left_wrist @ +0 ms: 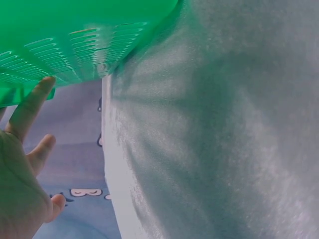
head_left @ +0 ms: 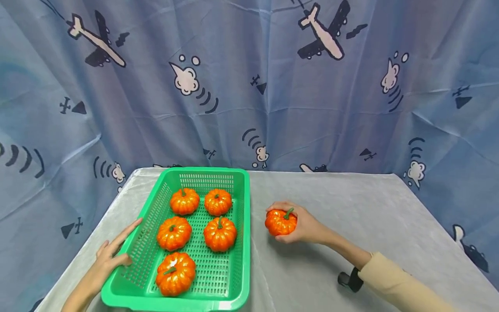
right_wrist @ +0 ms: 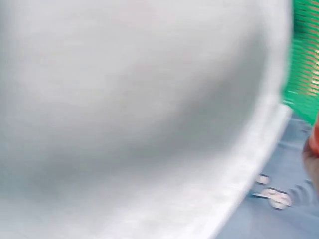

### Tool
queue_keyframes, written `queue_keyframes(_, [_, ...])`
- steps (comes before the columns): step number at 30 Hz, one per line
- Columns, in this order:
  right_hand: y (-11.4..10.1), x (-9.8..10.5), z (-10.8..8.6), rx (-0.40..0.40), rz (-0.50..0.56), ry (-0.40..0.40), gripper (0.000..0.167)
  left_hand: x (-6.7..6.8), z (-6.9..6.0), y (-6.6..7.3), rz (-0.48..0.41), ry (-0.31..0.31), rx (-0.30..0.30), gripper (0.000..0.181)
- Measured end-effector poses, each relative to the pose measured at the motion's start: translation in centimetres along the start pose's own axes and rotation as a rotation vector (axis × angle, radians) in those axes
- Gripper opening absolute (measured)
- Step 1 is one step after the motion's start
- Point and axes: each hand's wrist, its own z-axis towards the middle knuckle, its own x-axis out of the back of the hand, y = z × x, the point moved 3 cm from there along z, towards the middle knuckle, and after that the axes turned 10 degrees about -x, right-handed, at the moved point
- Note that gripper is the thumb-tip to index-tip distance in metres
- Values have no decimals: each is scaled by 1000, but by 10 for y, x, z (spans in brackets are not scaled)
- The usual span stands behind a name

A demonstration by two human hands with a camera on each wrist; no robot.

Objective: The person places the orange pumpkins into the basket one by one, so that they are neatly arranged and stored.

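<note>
My right hand [head_left: 302, 223] grips a small shiny orange pumpkin [head_left: 279, 222] with a green stem, over the table to the right of the green basket [head_left: 244, 260]. At the edge of the right wrist view, only a sliver of that pumpkin [right_wrist: 315, 139] and of my hand shows. My left hand [head_left: 107, 260] lies at the basket's left side with fingers spread and mostly straight. One fingertip meets the slotted outer wall [left_wrist: 84, 47] in the left wrist view. Inside the basket sit several similar pumpkins [head_left: 174, 233], spaced apart, most with stems up.
A pale cloth covers the table [head_left: 331, 195]. Behind it hangs a blue curtain [head_left: 234, 86] printed with planes. A black wrist device [head_left: 351, 279] is by my right sleeve [head_left: 397, 281]. The basket takes up the table's left part.
</note>
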Motion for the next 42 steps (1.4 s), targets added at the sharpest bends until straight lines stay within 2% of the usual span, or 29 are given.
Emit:
queue_keyframes(6, [-49, 21, 4, -71, 38, 92, 60, 3, -1, -2, 3, 17, -7, 84])
queue_keyframes(12, [-86, 19, 7, -129, 105, 124, 59, 4, -1, -2, -4, 3, 7, 84])
queue_keyframes(18, [-111, -5, 18, -91, 236, 79, 59, 4, 1, -1, -22, -18, 42, 85])
queue_keyframes(24, [-124, -36, 31, -36, 318, 18, 58, 3, 0, -1, -27, -7, 14, 84])
queue_keyframes(29, [-127, -67, 42, 57, 340, -13, 57, 1, 0, -1, -33, -2, 3, 84])
queue_keyframes(33, [-124, -93, 50, 98, 289, -54, 59, 0, 1, 0, -39, -5, 11, 84])
queue_keyframes(36, [-119, -108, 54, 94, 192, -99, 60, -1, 1, 0, -44, -10, 19, 84])
queue_keyframes(42, [-115, -121, 57, 87, 49, -211, 57, 0, 0, 2, -46, -6, 8, 83])
